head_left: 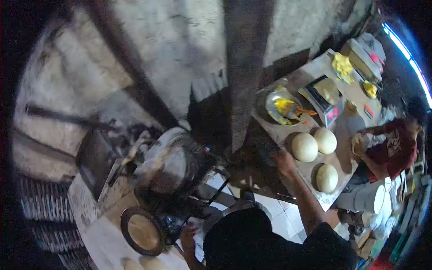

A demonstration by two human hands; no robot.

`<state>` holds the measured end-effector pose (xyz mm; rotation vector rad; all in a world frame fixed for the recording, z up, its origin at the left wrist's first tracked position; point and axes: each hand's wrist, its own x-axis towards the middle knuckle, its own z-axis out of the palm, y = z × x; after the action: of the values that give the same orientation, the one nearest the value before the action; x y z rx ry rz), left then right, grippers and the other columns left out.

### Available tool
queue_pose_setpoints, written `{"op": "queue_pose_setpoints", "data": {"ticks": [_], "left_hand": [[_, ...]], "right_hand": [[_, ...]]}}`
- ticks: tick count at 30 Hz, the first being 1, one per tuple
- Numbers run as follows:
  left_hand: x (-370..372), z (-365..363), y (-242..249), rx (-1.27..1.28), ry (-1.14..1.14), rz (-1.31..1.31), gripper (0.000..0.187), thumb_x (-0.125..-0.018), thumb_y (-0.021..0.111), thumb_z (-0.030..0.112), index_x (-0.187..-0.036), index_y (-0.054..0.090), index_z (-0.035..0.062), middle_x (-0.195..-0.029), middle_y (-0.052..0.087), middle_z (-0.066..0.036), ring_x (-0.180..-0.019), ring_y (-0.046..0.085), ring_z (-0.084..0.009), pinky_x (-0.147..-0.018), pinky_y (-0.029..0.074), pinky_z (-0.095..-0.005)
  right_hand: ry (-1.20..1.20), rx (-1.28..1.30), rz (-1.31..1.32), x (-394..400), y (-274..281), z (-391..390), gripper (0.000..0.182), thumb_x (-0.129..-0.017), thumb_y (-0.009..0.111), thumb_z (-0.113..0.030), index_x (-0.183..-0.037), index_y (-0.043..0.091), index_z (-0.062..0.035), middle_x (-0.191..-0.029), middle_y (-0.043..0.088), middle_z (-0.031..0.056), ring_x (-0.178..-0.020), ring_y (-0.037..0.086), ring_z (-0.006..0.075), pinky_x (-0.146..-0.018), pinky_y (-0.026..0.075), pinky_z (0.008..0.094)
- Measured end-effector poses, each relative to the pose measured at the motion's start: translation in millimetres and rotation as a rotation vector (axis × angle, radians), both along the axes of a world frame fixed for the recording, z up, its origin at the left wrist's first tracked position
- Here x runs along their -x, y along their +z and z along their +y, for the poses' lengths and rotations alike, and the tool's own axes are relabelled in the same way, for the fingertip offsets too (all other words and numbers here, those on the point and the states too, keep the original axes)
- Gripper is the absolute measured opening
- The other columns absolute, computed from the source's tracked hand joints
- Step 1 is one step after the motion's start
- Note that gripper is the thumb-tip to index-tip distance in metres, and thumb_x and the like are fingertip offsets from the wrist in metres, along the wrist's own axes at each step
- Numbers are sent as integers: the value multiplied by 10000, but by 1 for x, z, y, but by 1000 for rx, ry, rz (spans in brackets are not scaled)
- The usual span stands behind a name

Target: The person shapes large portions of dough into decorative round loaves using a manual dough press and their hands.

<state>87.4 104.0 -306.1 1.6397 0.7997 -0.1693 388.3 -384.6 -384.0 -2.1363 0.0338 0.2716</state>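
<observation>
My right hand (283, 163) reaches out at the left edge of the floured table (281, 130), beside two pale dough balls (304, 147); its fingers are blurred and any held item cannot be made out. Low in the view, my left hand (188, 235) is just right of a round dark pan (143, 231) with flattened dough in it. The fingers of that hand are too unclear to read. A third dough ball (327, 178) lies nearer the table's front edge. Left of centre stands a blurred machine with a round metal drum (168, 168).
A metal bowl (272, 108) with yellow food and a utensil sits near a scale (330, 114) bearing dough. At the right, a person in a dark red shirt (398, 144) handles dough. White buckets (373, 199) stand below. A dark post (245, 67) rises between machine and table.
</observation>
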Motion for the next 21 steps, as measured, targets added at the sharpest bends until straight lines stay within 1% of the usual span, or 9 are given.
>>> {"op": "queue_pose_setpoints", "data": {"ticks": [2,3,5,8,10,12,13,16,21], "left_hand": [[-35,-50,12,-56,-447,106,442,-1005,523,362,-1260,635,18,-1137,699,-158,-1073,648,-253,-925,486,-388],[-62,-72,36,-161,-698,156,457,-1009,515,371,-1274,623,15,-1151,694,-174,-1083,648,-275,-938,482,-400],[-105,-85,54,-105,-1012,133,500,-1020,491,392,-1314,576,-3,-1228,649,-236,-1139,620,-372,-988,453,-442],[-161,-103,110,-608,-859,173,471,-1023,499,358,-1293,579,-20,-1218,642,-249,-1126,619,-388,-972,462,-451],[-187,-117,163,-841,-699,-67,449,-1026,499,335,-1287,579,-22,-1206,643,-252,-1118,623,-379,-963,469,-453],[-193,-116,170,-834,-642,-88,434,-1028,498,325,-1287,579,-15,-1178,652,-251,-1105,630,-374,-954,474,-450],[-193,-113,172,-825,-612,-102,427,-1029,498,319,-1287,580,-11,-1164,656,-250,-1098,633,-371,-949,477,-449],[-170,-112,140,-542,-686,24,434,-1032,496,330,-1303,575,1,-1169,664,-240,-1081,645,-363,-936,488,-428],[-118,-116,92,-262,-883,91,459,-1026,510,368,-1322,571,22,-1180,677,-207,-1071,662,-341,-897,511,-415]], "right_hand": [[-406,-359,13,-16,1,-74,267,-857,607,-199,-1046,644,-13,-921,694,191,-826,669,338,-727,531,467],[-235,214,-206,-30,52,-83,283,-860,600,-200,-1077,624,-20,-924,685,227,-827,667,379,-730,530,488],[-399,348,-181,-86,9,-135,367,-845,603,-193,-1175,597,-32,-1079,640,282,-935,633,458,-786,525,517],[-482,844,-425,-138,-29,-167,510,-863,602,-211,-1332,506,-34,-1336,502,300,-1087,579,494,-901,484,559],[-429,897,-129,-169,-35,-166,557,-895,592,-216,-1386,425,-14,-1390,449,278,-1112,581,465,-967,438,570],[-335,942,-4,-176,-15,-154,574,-904,589,-213,-1404,395,-8,-1411,435,263,-1133,580,441,-1003,411,570],[-347,1008,-283,-183,-38,-152,550,-922,559,-190,-1410,377,-13,-1358,493,256,-1072,623,413,-924,480,548],[-200,789,15,-197,2,-126,513,-929,540,-183,-1400,395,-41,-1249,582,239,-971,665,403,-813,543,513],[-236,797,-116,-202,-15,-119,433,-909,538,-164,-1325,474,-60,-1063,659,225,-905,677,411,-727,558,515]]}}
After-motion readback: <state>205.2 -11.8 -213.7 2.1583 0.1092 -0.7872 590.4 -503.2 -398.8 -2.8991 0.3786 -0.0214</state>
